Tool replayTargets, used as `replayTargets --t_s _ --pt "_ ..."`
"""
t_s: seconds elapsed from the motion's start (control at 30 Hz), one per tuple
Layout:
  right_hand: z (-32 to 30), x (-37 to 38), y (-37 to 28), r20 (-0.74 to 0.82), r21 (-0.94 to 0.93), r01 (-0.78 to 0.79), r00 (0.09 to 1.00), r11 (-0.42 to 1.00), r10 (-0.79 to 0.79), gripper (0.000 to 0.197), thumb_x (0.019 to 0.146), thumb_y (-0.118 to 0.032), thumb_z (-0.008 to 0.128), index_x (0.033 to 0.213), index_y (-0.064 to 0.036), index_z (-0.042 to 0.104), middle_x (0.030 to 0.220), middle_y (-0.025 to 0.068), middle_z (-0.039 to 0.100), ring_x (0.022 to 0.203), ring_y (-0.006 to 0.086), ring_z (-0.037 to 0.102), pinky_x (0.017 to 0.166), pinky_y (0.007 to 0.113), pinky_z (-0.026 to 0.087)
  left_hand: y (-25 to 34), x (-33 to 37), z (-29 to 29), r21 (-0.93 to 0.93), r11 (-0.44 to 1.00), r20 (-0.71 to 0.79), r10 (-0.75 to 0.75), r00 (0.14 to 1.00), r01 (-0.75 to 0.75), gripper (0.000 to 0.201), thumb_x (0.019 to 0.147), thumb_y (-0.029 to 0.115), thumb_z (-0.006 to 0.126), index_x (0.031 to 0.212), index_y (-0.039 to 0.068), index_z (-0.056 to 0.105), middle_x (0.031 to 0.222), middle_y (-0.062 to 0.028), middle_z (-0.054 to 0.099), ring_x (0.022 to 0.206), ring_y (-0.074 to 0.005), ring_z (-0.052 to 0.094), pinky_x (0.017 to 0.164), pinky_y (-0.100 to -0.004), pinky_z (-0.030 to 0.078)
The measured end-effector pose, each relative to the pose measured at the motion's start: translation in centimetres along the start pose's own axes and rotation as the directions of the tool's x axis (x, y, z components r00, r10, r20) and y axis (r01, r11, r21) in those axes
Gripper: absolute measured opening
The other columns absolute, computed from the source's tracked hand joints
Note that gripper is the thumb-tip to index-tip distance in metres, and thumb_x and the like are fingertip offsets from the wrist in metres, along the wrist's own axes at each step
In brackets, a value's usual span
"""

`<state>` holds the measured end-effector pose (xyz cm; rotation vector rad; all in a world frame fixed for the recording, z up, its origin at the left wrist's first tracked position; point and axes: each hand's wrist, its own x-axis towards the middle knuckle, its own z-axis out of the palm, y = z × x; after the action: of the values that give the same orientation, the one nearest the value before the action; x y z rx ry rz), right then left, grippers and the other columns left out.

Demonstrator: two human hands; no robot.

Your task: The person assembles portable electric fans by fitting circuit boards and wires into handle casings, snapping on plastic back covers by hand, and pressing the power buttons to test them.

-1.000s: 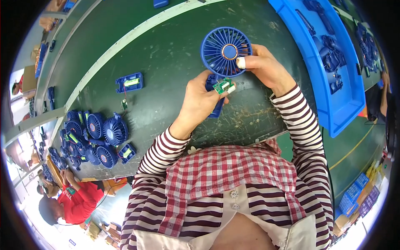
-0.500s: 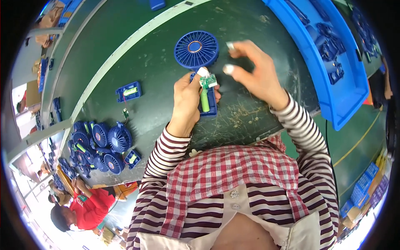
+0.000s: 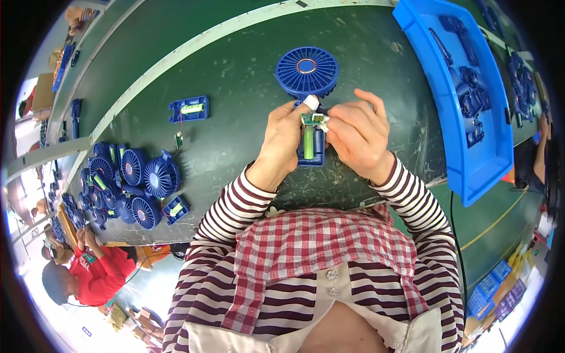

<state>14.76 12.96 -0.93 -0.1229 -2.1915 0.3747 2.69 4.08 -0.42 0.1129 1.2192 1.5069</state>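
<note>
A blue handheld fan (image 3: 307,70) lies on the green bench in front of me, its round grille pointing away. Its handle shell (image 3: 319,156) is uncovered, and a green battery cell (image 3: 309,146) shows inside. My left hand (image 3: 278,140) is wrapped round the left of the handle, its white-covered thumb above a small green circuit board (image 3: 309,119). From the right, my right hand (image 3: 360,140) pinches the board's right end, thumb and index together, other fingers partly raised. A small white piece shows at those fingertips; its kind I cannot make out.
Left on the bench lie a blue handle shell with a battery (image 3: 189,109), a small wired board (image 3: 179,140) and a pile of blue fans (image 3: 134,167). A blue bin (image 3: 471,159) of dark blue parts stands at the right. A person in red (image 3: 103,276) sits lower left.
My right hand has come in from the right and closed on the board's edge. My left hand still holds the fan. The whole view has shifted slightly.
</note>
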Motion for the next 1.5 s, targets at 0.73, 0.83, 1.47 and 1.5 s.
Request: replayTargets --t_s 0.73,0.83,1.47,1.5 --pt "-1.0 1.4 0.4 0.24 0.219 -0.272 0.946 0.937 0.219 0.013 0.07 0.005 0.059 0.083 0.0034 0.056 0.096 0.0133 0.057 0.085 0.0274 0.059 0.073 0.034 0.048 0.8 0.0 0.0 -0.14 0.982 -0.039 -0.136 0.99 0.129 0.023 0.089 0.019 0.047 0.095 -0.001 0.056 0.082 -0.0076 0.06 0.07 -0.016 0.058 0.062 -0.03 0.048" --pt "-1.4 2.2 1.0 0.337 0.275 -0.384 0.897 0.881 0.285 0.009 0.075 0.006 0.055 0.084 0.0044 0.055 0.097 0.0123 0.055 0.083 0.0238 0.057 0.069 0.03 0.047 1.9 -0.3 0.5 -0.127 0.982 0.065 -0.13 0.989 0.137 0.03 0.093 0.018 0.033 0.112 -0.001 0.048 0.102 -0.0105 0.058 0.086 -0.0206 0.059 0.079 -0.0343 0.048" --pt "-1.8 3.2 0.8 0.479 0.272 -0.485 0.817 0.831 0.32 0.008 0.074 0.007 0.054 0.082 0.0044 0.054 0.096 0.0111 0.053 0.079 0.0219 0.056 0.068 0.029 0.046 2.0 -0.5 -0.4 -0.158 0.966 0.174 -0.177 0.969 0.205 0.033 0.093 0.02 0.033 0.112 -0.003 0.047 0.102 -0.0136 0.058 0.09 -0.0252 0.06 0.08 -0.042 0.052" --pt "-1.8 3.2 0.7 0.48 0.274 -0.482 0.818 0.832 0.316 0.008 0.074 0.007 0.054 0.082 0.0044 0.054 0.096 0.0111 0.053 0.079 0.0219 0.056 0.068 0.029 0.046 2.0 -0.5 -0.5 -0.155 0.967 0.176 -0.175 0.969 0.203 0.032 0.093 0.019 0.034 0.111 -0.003 0.048 0.101 -0.0129 0.058 0.09 -0.0248 0.06 0.08 -0.0424 0.052"
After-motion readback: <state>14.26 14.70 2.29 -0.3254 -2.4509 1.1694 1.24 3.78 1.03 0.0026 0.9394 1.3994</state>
